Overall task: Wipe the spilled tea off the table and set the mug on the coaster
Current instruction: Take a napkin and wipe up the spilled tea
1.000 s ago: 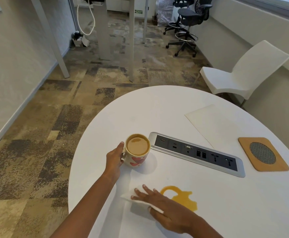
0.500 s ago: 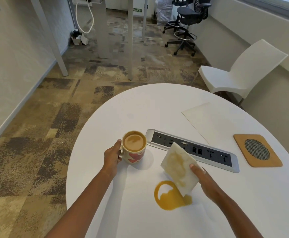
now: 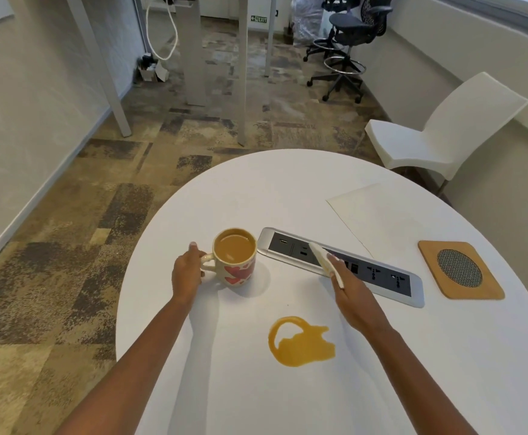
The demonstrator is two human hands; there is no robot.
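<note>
A cream mug (image 3: 237, 262) with red hearts, full of milky tea, stands on the round white table (image 3: 287, 183). My left hand (image 3: 187, 273) grips its handle from the left. A yellow-brown tea puddle (image 3: 303, 343) lies on the table in front of me, uncovered. My right hand (image 3: 352, 296) holds a folded white napkin (image 3: 325, 262) edge-on, lifted above the table beyond and right of the puddle. The square cork coaster (image 3: 460, 270) with a dark mesh centre lies at the right, bare.
A silver power socket strip (image 3: 381, 274) is set into the table between mug and coaster. A white paper sheet (image 3: 378, 215) lies behind it. A white chair (image 3: 444, 133) stands past the table's far right edge; office chairs (image 3: 347, 36) farther back.
My right hand has lifted the napkin off the table near the puddle and swung it up and to the right, over the socket strip. The mug and left hand have stayed put.
</note>
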